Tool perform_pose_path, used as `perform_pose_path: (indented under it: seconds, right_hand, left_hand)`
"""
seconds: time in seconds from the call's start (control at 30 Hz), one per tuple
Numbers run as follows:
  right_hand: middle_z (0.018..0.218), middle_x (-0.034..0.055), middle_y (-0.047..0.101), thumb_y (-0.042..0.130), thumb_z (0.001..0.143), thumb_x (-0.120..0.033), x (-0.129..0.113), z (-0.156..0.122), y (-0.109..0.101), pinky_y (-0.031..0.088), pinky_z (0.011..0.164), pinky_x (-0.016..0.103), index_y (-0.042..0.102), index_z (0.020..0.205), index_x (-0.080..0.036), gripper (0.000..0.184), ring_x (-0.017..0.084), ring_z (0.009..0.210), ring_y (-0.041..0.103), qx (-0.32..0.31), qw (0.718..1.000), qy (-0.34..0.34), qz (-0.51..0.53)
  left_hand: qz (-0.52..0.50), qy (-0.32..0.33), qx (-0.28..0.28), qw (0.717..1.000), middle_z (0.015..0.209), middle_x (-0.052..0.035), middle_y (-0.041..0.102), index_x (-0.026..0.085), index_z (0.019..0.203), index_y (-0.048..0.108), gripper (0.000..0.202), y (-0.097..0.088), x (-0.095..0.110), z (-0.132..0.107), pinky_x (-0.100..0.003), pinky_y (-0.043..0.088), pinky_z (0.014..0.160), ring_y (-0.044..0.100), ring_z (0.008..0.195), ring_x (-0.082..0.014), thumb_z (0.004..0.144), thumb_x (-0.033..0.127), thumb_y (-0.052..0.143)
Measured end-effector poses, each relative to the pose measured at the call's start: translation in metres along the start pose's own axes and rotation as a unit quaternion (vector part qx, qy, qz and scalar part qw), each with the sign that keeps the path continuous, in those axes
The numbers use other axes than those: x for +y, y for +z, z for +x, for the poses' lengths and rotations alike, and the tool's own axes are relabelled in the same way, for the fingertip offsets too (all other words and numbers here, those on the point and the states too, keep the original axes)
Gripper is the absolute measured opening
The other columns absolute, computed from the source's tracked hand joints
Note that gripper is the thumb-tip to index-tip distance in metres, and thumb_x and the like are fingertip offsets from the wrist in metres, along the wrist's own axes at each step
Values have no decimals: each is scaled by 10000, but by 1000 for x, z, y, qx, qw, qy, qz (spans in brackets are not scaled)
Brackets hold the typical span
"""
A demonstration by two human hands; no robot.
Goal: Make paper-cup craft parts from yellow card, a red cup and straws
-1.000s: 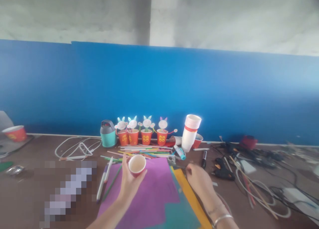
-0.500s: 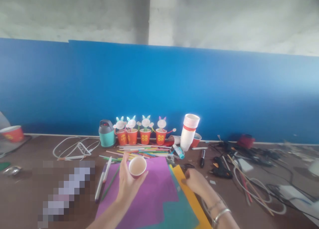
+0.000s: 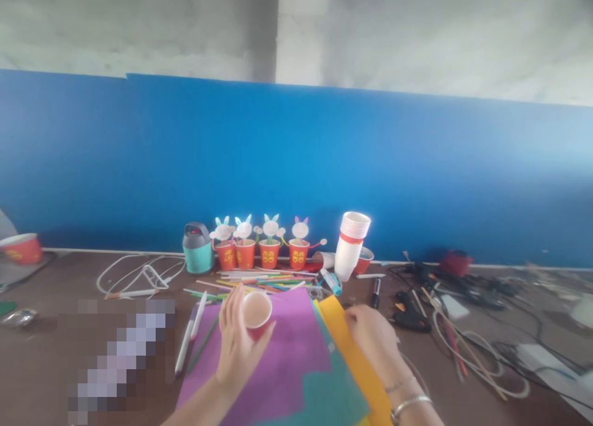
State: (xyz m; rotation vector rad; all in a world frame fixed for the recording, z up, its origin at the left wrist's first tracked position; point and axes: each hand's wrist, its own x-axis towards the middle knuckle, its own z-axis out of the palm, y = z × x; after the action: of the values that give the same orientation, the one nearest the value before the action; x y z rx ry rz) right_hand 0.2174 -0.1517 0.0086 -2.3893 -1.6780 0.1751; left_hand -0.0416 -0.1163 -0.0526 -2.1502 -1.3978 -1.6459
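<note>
A red paper cup [image 3: 257,311] is in my left hand [image 3: 239,342], fingers wrapped round its side and its open mouth tilted toward me. It is over a purple paper sheet [image 3: 287,358], which overlaps a teal sheet [image 3: 333,389]. My right hand [image 3: 374,333] is at the right edge of an orange-yellow sheet [image 3: 340,327]. Its fingers are curled down and pressed together, and what they hold, if anything, is hidden beneath them. A black marker [image 3: 375,294] lies just beyond that hand.
Several red cups with paper rabbit figures [image 3: 270,253] line the back. A stack of white cups [image 3: 349,253] stands right of them, coloured sticks [image 3: 264,282] lie in front. A black glue gun [image 3: 410,315] and cables [image 3: 491,383] are at right; white pens [image 3: 198,315] at left.
My right hand has shifted slightly right and now covers the dark object that lay by its fingertips. My left hand has turned the cup a little, showing more of its red side.
</note>
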Motion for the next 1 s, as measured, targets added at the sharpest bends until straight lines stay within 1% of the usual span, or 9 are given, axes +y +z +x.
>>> perform_pose_path:
  seconds: [0.1, 0.2, 0.3, 0.37, 0.5, 0.63, 0.73, 0.87, 1.0]
  right_hand:
    - [895, 82, 742, 439, 833, -150, -5, -2, -5, 375, 653, 265, 719, 731, -224, 307, 229, 903, 656, 39, 999, -28, -20]
    - [798, 81, 738, 409, 845, -155, -4, 1, -5, 331, 581, 271, 686, 672, -221, 332, 224, 790, 668, 8, 999, -39, -32]
    - [841, 86, 738, 399, 860, -159, 1, 6, 1, 319, 579, 272, 688, 758, -221, 312, 235, 813, 670, -7, 999, -37, -27]
    - [873, 83, 738, 413, 871, -185, 5, 9, 7, 334, 592, 267, 686, 803, -221, 284, 235, 840, 672, -21, 999, -32, -18]
    - [905, 71, 734, 544, 838, -296, 9, 14, 17, 370, 613, 245, 668, 859, -202, 158, 218, 874, 670, -43, 999, -17, 8]
    - [854, 65, 738, 612, 794, -290, 9, 17, 18, 364, 584, 231, 673, 783, -186, 121, 205, 826, 676, -57, 998, -6, 27]
    - [795, 68, 742, 588, 813, -270, 9, 18, 17, 342, 556, 237, 685, 743, -188, 145, 205, 768, 683, -65, 997, -9, 30]
    - [786, 98, 744, 554, 823, -229, 7, 14, 15, 352, 581, 259, 702, 712, -189, 189, 243, 793, 688, -59, 998, -9, 31]
    - [1002, 151, 722, 492, 826, -136, 1, 7, 17, 392, 724, 300, 712, 923, -164, 242, 279, 962, 649, -14, 998, -5, 55]
  left_hand:
    - [29, 69, 4, 997, 1412, -165, 417, 221, 1466, 199, 811, -3, 4, -2, -572, 253, 1087, 272, 1371, -353, 794, 213, 652]
    - [72, 172, -8, 982, 1295, -110, 565, 285, 1420, 336, 697, -7, 9, -8, -577, 151, 1122, 341, 1348, -323, 800, 145, 623]
    - [83, 287, -105, 948, 1264, -48, 620, 318, 1355, 448, 581, -10, 14, -14, -520, 36, 1151, 459, 1276, -253, 825, 95, 530]
    - [68, 319, -178, 928, 1320, -43, 583, 295, 1349, 462, 566, -11, 16, -16, -507, 63, 1152, 461, 1278, -244, 826, 80, 486]
    - [-2, 297, -270, 916, 1365, -64, 540, 271, 1353, 453, 570, -9, 19, -14, -535, 252, 1107, 417, 1315, -266, 825, 54, 462]
    - [-97, 293, -357, 881, 1319, -87, 581, 271, 1339, 474, 525, -7, 24, -10, -494, 324, 1091, 452, 1291, -253, 847, 89, 483]
    - [-125, 252, -427, 860, 1346, -82, 558, 293, 1346, 472, 523, -8, 28, -8, -490, 332, 1088, 449, 1291, -277, 840, 198, 560]
    - [-96, 190, -528, 822, 1481, -54, 388, 315, 1407, 384, 577, -10, 28, -5, -519, 292, 1101, 351, 1352, -300, 861, 391, 554]
    - [-85, 168, -563, 805, 1519, -37, 308, 336, 1443, 303, 598, -12, 29, -1, -527, 251, 1116, 294, 1379, -298, 888, 441, 498]
